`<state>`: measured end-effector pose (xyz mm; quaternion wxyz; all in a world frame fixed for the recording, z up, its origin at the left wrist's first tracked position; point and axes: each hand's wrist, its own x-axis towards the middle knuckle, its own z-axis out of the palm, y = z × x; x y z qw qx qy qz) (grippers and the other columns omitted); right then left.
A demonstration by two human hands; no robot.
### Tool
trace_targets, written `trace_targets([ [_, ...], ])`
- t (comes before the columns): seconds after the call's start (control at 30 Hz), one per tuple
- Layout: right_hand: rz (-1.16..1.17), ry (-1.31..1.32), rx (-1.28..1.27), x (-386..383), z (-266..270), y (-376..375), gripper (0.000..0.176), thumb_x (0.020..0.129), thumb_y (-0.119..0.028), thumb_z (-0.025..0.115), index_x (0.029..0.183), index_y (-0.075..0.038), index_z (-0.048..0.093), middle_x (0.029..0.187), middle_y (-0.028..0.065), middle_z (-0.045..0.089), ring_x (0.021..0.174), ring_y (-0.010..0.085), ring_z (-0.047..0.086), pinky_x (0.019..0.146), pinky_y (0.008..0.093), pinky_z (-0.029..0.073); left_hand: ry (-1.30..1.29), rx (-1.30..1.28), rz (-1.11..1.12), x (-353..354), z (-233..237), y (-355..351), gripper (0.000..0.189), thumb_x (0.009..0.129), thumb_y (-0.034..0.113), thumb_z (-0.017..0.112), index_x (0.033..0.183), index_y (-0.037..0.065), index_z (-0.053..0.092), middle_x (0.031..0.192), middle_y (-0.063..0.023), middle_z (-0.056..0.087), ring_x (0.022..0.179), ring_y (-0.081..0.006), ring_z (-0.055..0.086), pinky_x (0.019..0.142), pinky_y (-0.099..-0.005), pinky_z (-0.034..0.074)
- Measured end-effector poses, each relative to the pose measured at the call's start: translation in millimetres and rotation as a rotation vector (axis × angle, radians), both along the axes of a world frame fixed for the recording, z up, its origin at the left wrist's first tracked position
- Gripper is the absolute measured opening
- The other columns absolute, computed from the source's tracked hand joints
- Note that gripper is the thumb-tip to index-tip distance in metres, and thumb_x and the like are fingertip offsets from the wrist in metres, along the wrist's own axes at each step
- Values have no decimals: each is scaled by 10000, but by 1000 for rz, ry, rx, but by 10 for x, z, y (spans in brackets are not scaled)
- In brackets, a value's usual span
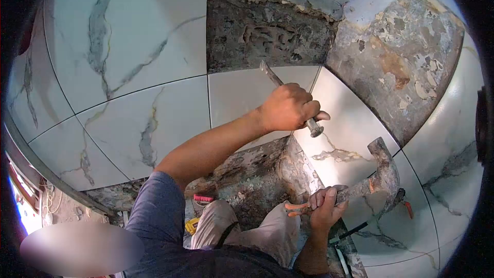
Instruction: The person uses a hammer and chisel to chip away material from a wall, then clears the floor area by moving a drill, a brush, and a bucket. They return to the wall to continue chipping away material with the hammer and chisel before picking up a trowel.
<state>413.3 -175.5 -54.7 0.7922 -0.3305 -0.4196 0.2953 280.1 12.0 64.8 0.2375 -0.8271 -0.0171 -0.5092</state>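
My left hand (290, 107) is closed in a fist around a metal chisel (271, 75). The chisel's flat tip points up and left, overlapping the line where the white marbled tile (242, 95) meets a bare, rough wall patch (272, 36). Its round striking end sticks out below the fist, toward the lower right. Lower and to the right, my right hand (325, 208) grips a worn claw hammer (385, 172) by its handle. The hammer head is up and to the right of the hand, in front of the right-hand wall's tiles, apart from the chisel.
A second bare patch (396, 67) lies on the right wall. Below the tiles is a rough, rubble-strewn strip (257, 175). A red brush (203, 197) and a yellow object (191, 225) lie by my legs. Beside the hammer, a red-levered valve (409, 209) juts from the wall.
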Motion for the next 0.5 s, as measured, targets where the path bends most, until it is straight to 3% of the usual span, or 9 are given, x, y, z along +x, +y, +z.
trace_targets([
  [0.3,4,-4,-6,-67,51,0,86,898,-113,454,889,-75,378,604,-1,378,493,82,361,413,256,339,-133,8,105,-137,24,289,353,761,288,641,580,80,421,473,-67,443,437,-254,490,429,-364,385],
  [0.5,62,-121,53,-161,253,2,165,891,-136,464,774,-44,393,565,6,379,464,97,354,408,256,338,-166,5,107,-181,34,227,347,756,274,646,585,84,411,482,-69,447,440,-258,488,442,-367,388],
])
